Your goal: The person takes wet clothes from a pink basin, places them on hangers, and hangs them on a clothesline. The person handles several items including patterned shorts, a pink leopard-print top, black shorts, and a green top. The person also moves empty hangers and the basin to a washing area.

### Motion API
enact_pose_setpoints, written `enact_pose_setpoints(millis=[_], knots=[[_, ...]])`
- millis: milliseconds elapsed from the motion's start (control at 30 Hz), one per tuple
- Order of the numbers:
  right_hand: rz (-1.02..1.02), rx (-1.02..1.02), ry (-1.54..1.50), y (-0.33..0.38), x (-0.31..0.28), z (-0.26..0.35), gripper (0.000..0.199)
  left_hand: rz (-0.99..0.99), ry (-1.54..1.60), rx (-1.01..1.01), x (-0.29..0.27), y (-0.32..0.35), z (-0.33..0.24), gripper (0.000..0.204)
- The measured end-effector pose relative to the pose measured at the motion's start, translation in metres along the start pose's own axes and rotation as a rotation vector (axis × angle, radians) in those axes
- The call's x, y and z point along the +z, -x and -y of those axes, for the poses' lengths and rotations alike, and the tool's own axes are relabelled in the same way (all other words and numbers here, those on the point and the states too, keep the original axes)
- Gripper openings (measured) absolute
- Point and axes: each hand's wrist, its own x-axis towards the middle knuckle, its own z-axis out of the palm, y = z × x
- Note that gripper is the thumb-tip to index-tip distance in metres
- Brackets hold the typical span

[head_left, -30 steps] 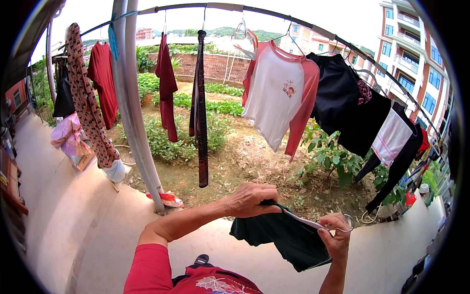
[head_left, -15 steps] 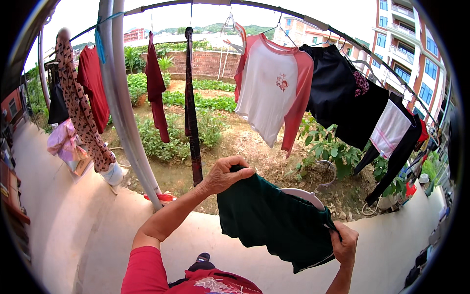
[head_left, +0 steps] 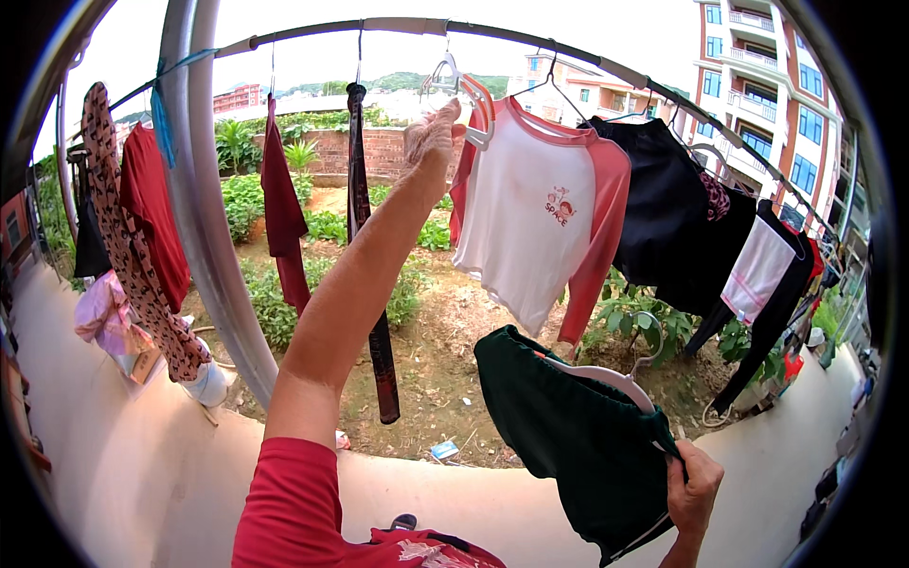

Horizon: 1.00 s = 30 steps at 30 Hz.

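Low in front of me, dark green shorts (head_left: 578,426) hang tilted on a white hanger (head_left: 611,381) whose hook points up. My right hand (head_left: 696,483) grips them by the right end of the waistband, near the hanger's end. The left end of the waistband is unheld. My left hand (head_left: 433,137) is raised to the rail, its fingers stretched up beside the bare white and orange hangers (head_left: 480,112); I cannot tell whether they touch. Just right of those hangs a white long-sleeved shirt (head_left: 525,199) with coral sleeves.
A curved rail (head_left: 398,26) spans the top, carrying dark red garments (head_left: 284,208), a long dark strip (head_left: 379,350), black clothing (head_left: 653,189) and a patterned garment (head_left: 142,237). A metal post (head_left: 204,189) stands at left. Beyond the concrete floor (head_left: 170,464) lies a planted garden.
My left hand has let go of the green shorts' waistband and risen to the hangers on the rail. The shorts have shifted right and down in my right hand.
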Motion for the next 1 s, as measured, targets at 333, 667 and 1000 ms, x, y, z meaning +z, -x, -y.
enact_pose_setpoints(millis=[333, 667, 1000], knots=[[-0.124, 0.145, 0.013, -0.076, 0.070, 0.038, 0.012, 0.024, -0.348, -0.019, 0.045, -0.097, 0.011, 0.117], [-0.094, 0.192, -0.089, -0.140, 0.128, 0.052, 0.010, 0.027, -0.042, 0.055, 0.048, -0.103, 0.009, 0.026], [-0.130, 0.096, -0.150, -0.171, 0.150, 0.061, 0.011, 0.276, 0.102, 0.132, -0.007, -0.069, -0.051, 0.019]])
